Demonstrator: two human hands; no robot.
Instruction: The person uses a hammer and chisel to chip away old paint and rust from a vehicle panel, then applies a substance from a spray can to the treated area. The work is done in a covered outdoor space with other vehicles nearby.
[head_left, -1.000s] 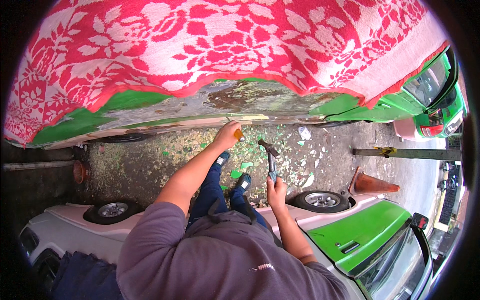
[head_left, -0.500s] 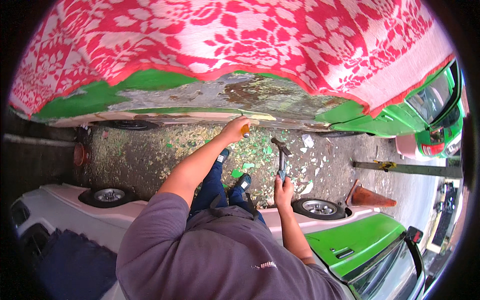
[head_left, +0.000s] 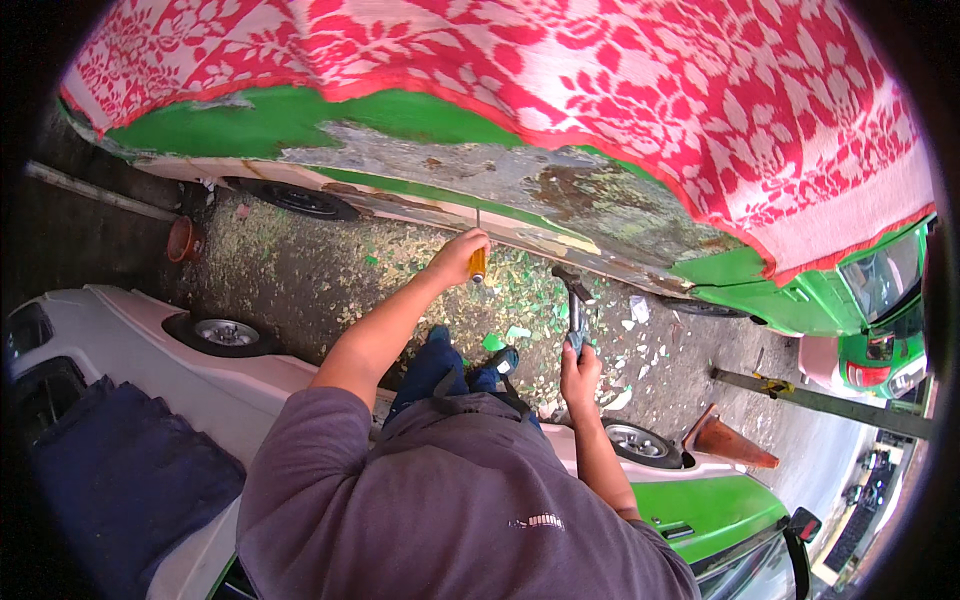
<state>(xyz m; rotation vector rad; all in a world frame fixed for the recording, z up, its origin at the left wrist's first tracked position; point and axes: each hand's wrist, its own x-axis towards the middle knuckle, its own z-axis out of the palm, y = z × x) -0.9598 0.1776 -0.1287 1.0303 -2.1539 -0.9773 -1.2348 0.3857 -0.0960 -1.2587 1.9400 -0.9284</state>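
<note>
While the left hand (head_left: 458, 258) grips the chisel (head_left: 478, 250) blade-up against the panel (head_left: 560, 190), the hammer (head_left: 574, 300), clenched in the right hand (head_left: 580, 372), stands just right of it.

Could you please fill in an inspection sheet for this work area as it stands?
Surface: car body panel, green paint stripped, rusty patches.
Job's things: orange-handled chisel set against the panel; hammer held upright.
Clutter: green paint chips over the ground.
Grips: left hand shut on chisel; right hand shut on hammer.
Cables: nothing seen.
Surroundings: red patterned cloth, traffic cone, parked cars.
</note>
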